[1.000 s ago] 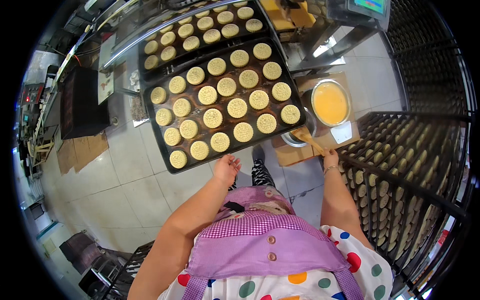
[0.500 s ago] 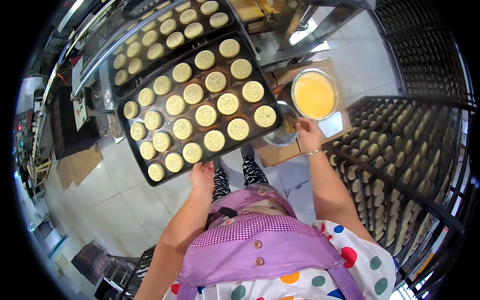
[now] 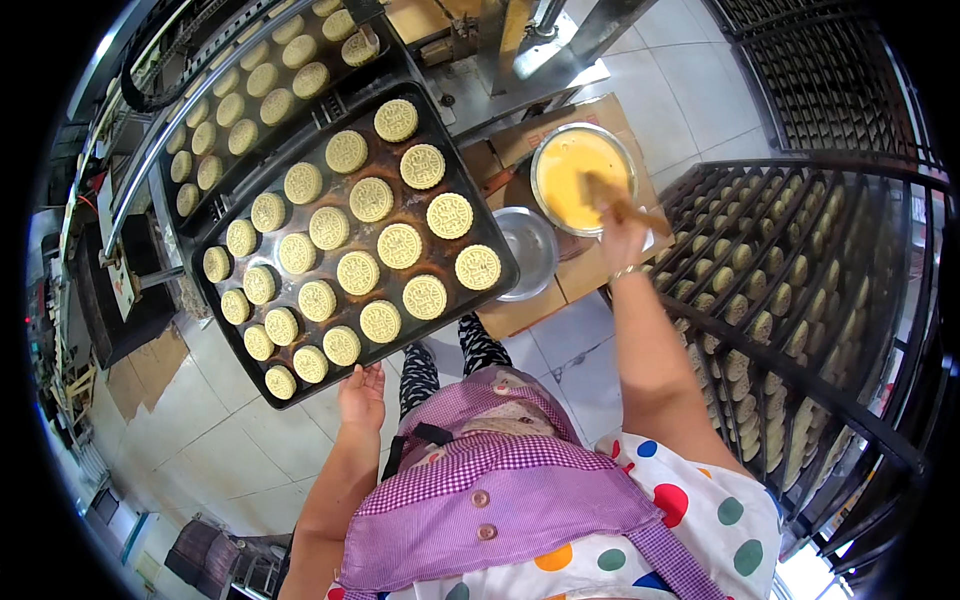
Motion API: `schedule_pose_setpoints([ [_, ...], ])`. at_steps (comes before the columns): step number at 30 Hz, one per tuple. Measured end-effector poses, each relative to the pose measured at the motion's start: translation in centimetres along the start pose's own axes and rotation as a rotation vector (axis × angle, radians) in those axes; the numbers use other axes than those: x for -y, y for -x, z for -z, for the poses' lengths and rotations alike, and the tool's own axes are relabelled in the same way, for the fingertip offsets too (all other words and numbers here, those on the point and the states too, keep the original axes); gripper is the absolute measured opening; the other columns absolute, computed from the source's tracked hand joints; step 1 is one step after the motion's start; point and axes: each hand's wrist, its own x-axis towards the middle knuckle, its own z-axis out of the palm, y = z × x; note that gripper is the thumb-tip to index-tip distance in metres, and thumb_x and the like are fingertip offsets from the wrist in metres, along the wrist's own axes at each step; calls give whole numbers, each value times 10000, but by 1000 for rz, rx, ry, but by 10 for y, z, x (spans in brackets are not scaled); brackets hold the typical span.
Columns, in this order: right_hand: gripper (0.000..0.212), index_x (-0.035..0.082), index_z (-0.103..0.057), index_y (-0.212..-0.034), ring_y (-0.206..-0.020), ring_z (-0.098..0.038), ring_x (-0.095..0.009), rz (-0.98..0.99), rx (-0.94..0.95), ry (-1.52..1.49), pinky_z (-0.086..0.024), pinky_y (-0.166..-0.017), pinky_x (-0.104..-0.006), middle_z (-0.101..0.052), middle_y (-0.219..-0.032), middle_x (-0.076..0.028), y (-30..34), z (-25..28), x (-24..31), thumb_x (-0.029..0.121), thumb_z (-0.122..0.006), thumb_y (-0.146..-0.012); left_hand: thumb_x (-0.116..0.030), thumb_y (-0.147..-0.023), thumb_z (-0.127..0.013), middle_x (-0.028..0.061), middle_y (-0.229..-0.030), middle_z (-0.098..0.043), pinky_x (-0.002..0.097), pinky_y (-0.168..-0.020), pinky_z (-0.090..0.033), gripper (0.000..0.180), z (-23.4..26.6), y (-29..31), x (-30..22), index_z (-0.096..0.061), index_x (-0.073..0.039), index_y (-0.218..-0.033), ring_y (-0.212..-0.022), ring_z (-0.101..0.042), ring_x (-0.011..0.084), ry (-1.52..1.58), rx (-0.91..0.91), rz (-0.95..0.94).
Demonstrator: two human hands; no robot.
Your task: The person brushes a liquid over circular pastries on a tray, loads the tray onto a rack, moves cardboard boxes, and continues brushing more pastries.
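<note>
My right hand (image 3: 624, 243) is closed around a wooden-handled brush (image 3: 606, 196), its bristle end over or in the yellow liquid (image 3: 566, 165) of a round metal bowl (image 3: 541, 207). Motion blurs the brush. At the near edge of a dark baking tray (image 3: 345, 272), my left hand (image 3: 362, 396) has its curled fingers against the rim. Rows of round, pale, pattern-stamped cakes (image 3: 399, 246) cover that tray. A second round bowl (image 3: 528, 252), which looks clear or shiny, stands beside the tray's right edge, partly under it.
Another tray of stamped cakes (image 3: 262, 78) lies beyond, under a metal rail (image 3: 175, 143). Both bowls rest on cardboard (image 3: 520, 312). To the right stands a black rack (image 3: 790, 390) with many cakes on its levels. A metal machine frame (image 3: 500, 90) is at the back.
My right hand has risen from the second bowl to the yellow liquid, now with the brush showing in it. The view has shifted; my left hand stays at the tray's near edge.
</note>
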Motion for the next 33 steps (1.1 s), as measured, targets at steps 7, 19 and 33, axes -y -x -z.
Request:
schedule_pose_setpoints([
  [7, 292, -26, -576, -1140, -849, -641, -213, 121, -92, 719, -487, -765, -311, -652, -1038, -124, -77, 27, -11, 79, -568, -868, -120, -927, -506, 92, -891, -610, 314, -773, -520, 101, -1, 4, -1, -518, -21, -944, -842, -605, 199, -23, 14, -18],
  [19, 380, 21, -468, -1254, -854, -620, -192, -370, -154, -230, -537, -579, -266, -578, -1060, -115, -23, -2, 12, 56, -548, -884, -58, -925, -488, 117, -957, -588, 369, -832, -488, 67, 3, -1, 2, -473, -25, -981, -899, -587, 238, 58, 2, -17],
  [33, 469, 122, -479, -1272, -838, -618, -157, -372, 22, -8, -526, -647, -280, -602, -1057, -61, 72, -26, 96, 24, -574, -823, -152, -968, -415, 93, -725, -555, 375, -665, -515, 176, 17, 18, -8, -488, -28, -867, -714, -601, 251, -48, 62, 229],
])
